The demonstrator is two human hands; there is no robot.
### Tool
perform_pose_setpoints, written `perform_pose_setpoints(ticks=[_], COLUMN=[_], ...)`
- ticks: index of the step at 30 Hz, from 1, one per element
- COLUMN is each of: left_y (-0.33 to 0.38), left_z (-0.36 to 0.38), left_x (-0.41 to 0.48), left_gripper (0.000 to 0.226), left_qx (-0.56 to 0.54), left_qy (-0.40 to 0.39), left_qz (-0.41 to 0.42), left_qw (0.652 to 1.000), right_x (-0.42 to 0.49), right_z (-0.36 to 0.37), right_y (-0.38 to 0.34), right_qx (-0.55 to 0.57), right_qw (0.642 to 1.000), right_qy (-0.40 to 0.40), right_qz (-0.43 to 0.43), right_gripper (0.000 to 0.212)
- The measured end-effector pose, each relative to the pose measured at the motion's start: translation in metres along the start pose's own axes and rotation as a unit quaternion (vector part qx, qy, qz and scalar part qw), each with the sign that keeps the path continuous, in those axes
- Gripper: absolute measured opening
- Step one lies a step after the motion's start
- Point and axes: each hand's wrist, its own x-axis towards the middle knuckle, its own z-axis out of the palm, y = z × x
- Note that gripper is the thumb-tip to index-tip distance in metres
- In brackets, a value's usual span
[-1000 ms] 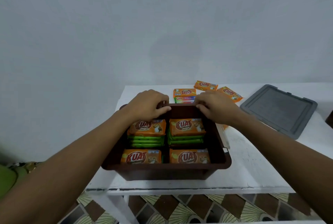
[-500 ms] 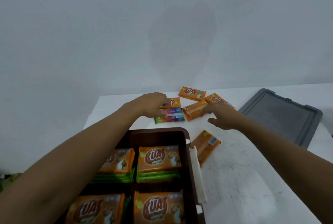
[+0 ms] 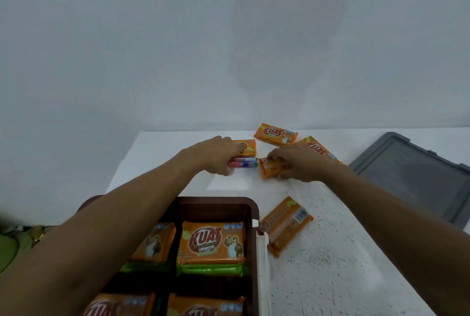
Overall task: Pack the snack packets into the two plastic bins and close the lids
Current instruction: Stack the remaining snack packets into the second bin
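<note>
The left hand (image 3: 216,155) clasps a stacked pair of foil packets (image 3: 244,163), orange over multicoloured; the right hand (image 3: 300,163) clasps an orange foil snack packet (image 3: 267,171) beside them. Nearer stands the part-filled brown plastic bin (image 3: 218,207); rightward, a grey plastic lid (image 3: 417,176).

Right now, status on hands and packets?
Left hand grips stacked packets. Right hand grips orange packet. Brown bin open, part-filled; grey lid aside. Nothing blocking.
</note>
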Motion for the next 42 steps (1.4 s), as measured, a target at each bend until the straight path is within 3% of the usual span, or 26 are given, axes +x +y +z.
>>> perform_pose_setpoints(ticks=[3, 5, 8, 12, 15, 19, 22, 27, 29, 32, 36, 39, 42], left_y=[-0.006, -0.007, -0.007, -0.008, -0.01, -0.015, -0.018, -0.028, -0.031, -0.03, -0.018, -0.008, 0.002], left_z=[0.002, 0.004, 0.006, 0.005, 0.0, -0.015, -0.029, -0.037, -0.037, -0.036, -0.024, -0.011, 0.012], left_x=[-0.002, -0.002, -0.003, -0.006, -0.01, -0.035, -0.065, -0.13, -0.158, -0.199, -0.244, -0.26, -0.271], left_gripper=[0.051, 0.051, 0.045, 0.044, 0.038, 0.031, 0.029, 0.024, 0.029, 0.029, 0.019, 0.02, 0.019], left_qx=[-0.078, -0.114, -0.163, -0.176, -0.178, -0.237, -0.268, -0.278, -0.298, -0.321, -0.381, -0.335, -0.254], left_qy=[0.012, 0.008, 0.004, -0.002, 0.019, 0.112, 0.167, 0.309, 0.318, 0.25, 0.114, -0.003, -0.072], left_qz=[-0.04, -0.064, -0.094, -0.1, -0.105, -0.098, -0.088, -0.054, -0.055, -0.042, -0.003, 0.029, 0.057], left_qw=[0.996, 0.991, 0.982, 0.979, 0.978, 0.96, 0.945, 0.908, 0.899, 0.912, 0.917, 0.942, 0.963], right_x=[-0.007, -0.011, -0.019, -0.028, -0.037, -0.05, -0.057, -0.073, -0.082, -0.097, -0.113, -0.122, -0.125], right_z=[-0.001, -0.002, -0.001, -0.006, -0.015, -0.036, -0.053, -0.08, -0.086, -0.09, -0.087, -0.078, -0.061], right_y=[-0.004, -0.008, -0.011, -0.018, -0.026, -0.049, -0.071, -0.124, -0.148, -0.182, -0.219, -0.244, -0.264], right_qx=[0.086, 0.203, 0.448, 0.617, 0.65, 0.672, 0.668, 0.621, 0.592, 0.51, 0.418, 0.293, 0.205], right_qw=[0.996, 0.973, 0.862, 0.729, 0.703, 0.692, 0.701, 0.755, 0.781, 0.843, 0.904, 0.956, 0.971], right_qy=[0.017, 0.067, 0.095, 0.086, 0.082, 0.109, 0.126, 0.134, 0.134, 0.116, 0.034, -0.029, -0.12], right_qz=[0.022, 0.086, 0.216, 0.282, 0.276, 0.24, 0.215, 0.164, 0.144, 0.122, 0.08, 0.023, -0.003], right_gripper=[0.035, 0.028, 0.027, 0.026, 0.023, 0.016, 0.015, 0.019, 0.018, 0.017, 0.032, 0.032, 0.027])
